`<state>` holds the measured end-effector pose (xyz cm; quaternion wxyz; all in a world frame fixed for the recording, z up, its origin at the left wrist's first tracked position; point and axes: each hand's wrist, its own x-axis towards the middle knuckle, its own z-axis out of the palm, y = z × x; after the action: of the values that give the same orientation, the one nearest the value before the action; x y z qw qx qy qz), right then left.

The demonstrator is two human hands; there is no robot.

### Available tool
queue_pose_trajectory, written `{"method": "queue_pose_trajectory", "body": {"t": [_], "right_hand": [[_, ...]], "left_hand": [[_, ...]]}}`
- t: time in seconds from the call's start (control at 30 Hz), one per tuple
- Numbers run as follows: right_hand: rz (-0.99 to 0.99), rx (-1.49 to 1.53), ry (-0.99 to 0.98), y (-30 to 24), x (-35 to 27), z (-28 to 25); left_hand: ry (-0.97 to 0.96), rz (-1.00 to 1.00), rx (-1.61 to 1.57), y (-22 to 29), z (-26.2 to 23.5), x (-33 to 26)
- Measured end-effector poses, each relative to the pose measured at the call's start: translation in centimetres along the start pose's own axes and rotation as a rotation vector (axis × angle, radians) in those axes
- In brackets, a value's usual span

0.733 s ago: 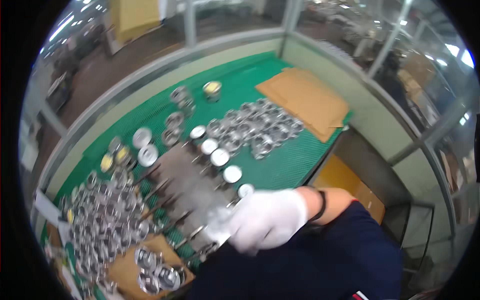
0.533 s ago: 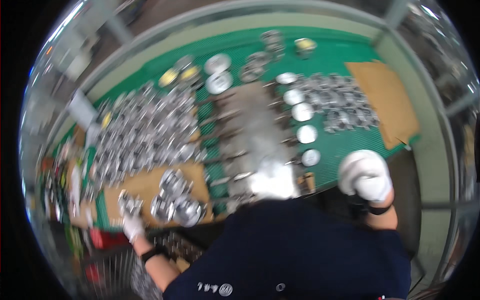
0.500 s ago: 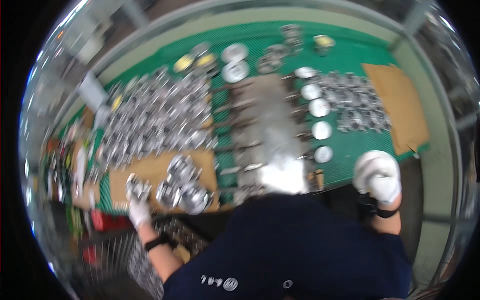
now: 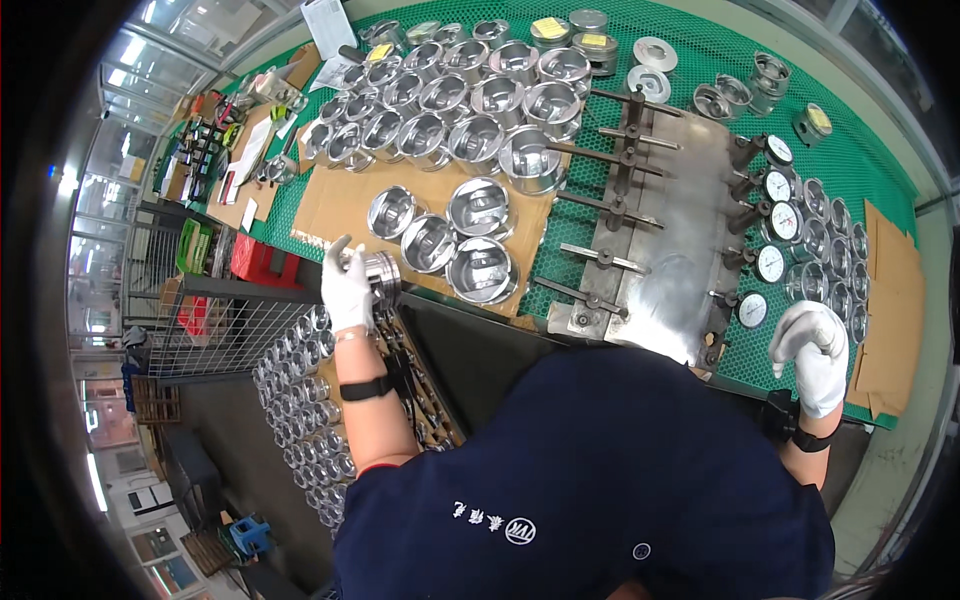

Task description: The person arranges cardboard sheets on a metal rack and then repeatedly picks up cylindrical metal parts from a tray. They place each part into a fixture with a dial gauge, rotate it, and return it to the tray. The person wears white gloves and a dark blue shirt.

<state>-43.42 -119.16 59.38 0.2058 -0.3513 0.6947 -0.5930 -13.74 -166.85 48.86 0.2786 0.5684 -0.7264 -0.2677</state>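
Observation:
My left hand (image 4: 347, 290), in a white glove, grips a metal piston (image 4: 382, 278) beside the front edge of the cardboard sheet (image 4: 325, 195). Its fingers hide part of the piston. Just to the right, several pistons (image 4: 483, 270) stand in a loose cluster on that sheet, their hollow sides up. Over at the bench's right front, my white-gloved right hand (image 4: 815, 350) hangs in the air with loosely bent fingers and nothing visible in them. Closest to it are a round dial gauge (image 4: 752, 310) and the rows of pistons behind.
A metal plate fixture (image 4: 680, 230) with several rods and dial gauges occupies the middle of the green-matted bench (image 4: 870, 140). Dense rows of pistons (image 4: 470, 140) fill the left rear. Another cardboard sheet (image 4: 890, 300) lies at right. Below left stands a wire-sided cart (image 4: 230, 335) near more pistons.
My view has swung left and sharpened. The left hand still holds a piston, now beside the cardboard's front edge. My right hand stays near the bench's right front, its fingers looser.

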Motion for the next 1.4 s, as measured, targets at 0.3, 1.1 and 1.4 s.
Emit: {"method": "queue_pose_trajectory", "body": {"t": [0.3,1.1,1.4], "right_hand": [[-0.072,-0.175,-0.279,3.0,4.2,7.0],[0.486,-0.326,-0.037,9.6,-2.4,5.6],[0.715,0.405,-0.023,13.1,-3.8,6.7]], "left_hand": [[-0.45,0.064,-1.043,14.6,-1.3,-11.2],[-0.78,1.296,-0.034,16.6,18.0,-19.2],[-0.808,1.168,-0.166,17.7,20.3,-19.4]]}}
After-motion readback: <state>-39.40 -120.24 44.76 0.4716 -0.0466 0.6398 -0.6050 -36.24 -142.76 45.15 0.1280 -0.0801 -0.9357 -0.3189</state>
